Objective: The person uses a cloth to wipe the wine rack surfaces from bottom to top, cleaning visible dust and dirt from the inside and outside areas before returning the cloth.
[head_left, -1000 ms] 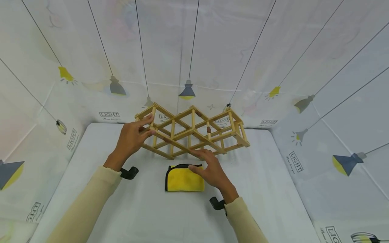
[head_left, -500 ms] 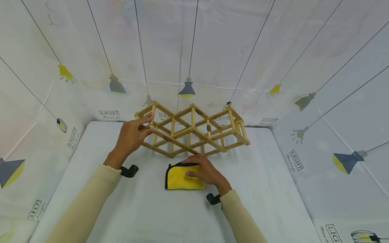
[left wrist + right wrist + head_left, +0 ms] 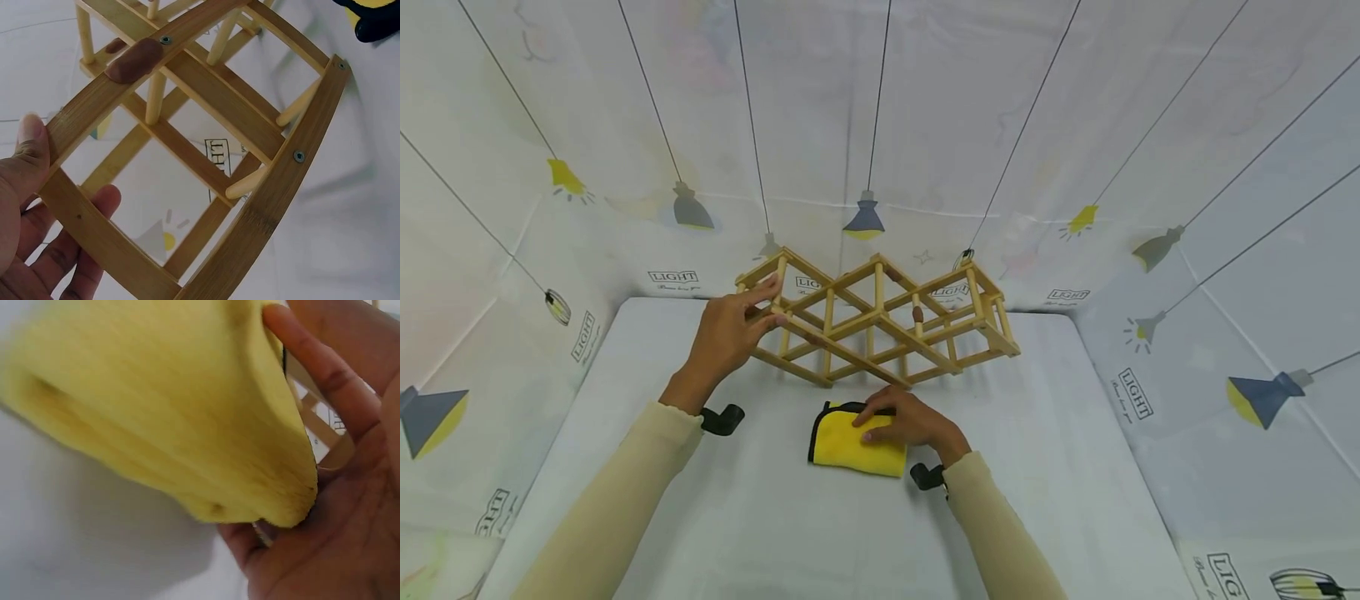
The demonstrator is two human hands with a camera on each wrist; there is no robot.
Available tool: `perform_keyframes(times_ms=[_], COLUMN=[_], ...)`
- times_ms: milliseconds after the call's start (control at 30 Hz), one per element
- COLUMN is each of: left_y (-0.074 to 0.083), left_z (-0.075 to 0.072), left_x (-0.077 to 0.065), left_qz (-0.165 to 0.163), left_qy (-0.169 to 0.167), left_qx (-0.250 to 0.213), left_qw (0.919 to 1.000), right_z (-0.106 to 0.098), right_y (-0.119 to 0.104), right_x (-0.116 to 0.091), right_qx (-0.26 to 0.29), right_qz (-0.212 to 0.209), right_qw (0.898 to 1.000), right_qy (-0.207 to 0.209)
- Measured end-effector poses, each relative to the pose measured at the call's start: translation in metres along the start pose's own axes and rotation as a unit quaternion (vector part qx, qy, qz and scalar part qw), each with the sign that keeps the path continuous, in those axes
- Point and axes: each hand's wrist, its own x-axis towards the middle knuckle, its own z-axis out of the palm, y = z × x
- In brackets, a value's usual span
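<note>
Your left hand (image 3: 721,346) grasps the wooden rack (image 3: 878,317) by its left end, likely to steady it; at the rack's 6 o'clock, the yellow cloth (image 3: 841,442) is pinched in your right hand (image 3: 912,419), seemingly for control.

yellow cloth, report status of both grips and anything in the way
Left grip holding wooden rack at its left end. Right grip pinching yellow cloth. No obstruction seen; rack just beyond cloth.
</note>
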Motion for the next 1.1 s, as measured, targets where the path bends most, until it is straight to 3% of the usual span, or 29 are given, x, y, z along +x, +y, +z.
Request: perform_keyframes(times_ms=[200,367,733,900,1000,1100], left_y=[0.0,0.0,0.001,0.003,0.004,0.004], left_z=[0.001,0.001,0.0,-0.002,-0.003,-0.003], left_x=[0.0,-0.002,-0.001,-0.001,-0.001,-0.001], left_qz=[-0.001,-0.001,-0.008,-0.011,-0.013,-0.015], left_qy=[0.0,0.0,-0.002,-0.009,-0.012,-0.012], left_qx=[0.002,0.003,-0.002,0.001,0.001,0.003], left_qw=[1.0,1.0,1.0,0.9999,0.9998,0.9998], right_z=[-0.007,-0.005,0.01,0.012,0.009,0.004], right_y=[-0.006,-0.012,-0.028,-0.029,-0.03,-0.036], right_x=[0.0,0.003,-0.003,-0.017,-0.029,-0.043], right_qx=[0.033,0.036,-0.016,-0.008,0.008,0.026], right_qz=[0.024,-0.008,-0.006,-0.027,-0.029,-0.026], right_qw=[0.997,0.993,0.99,0.996,0.999,0.996], right_qy=[-0.066,-0.115,-0.14,-0.09,-0.016,0.077])
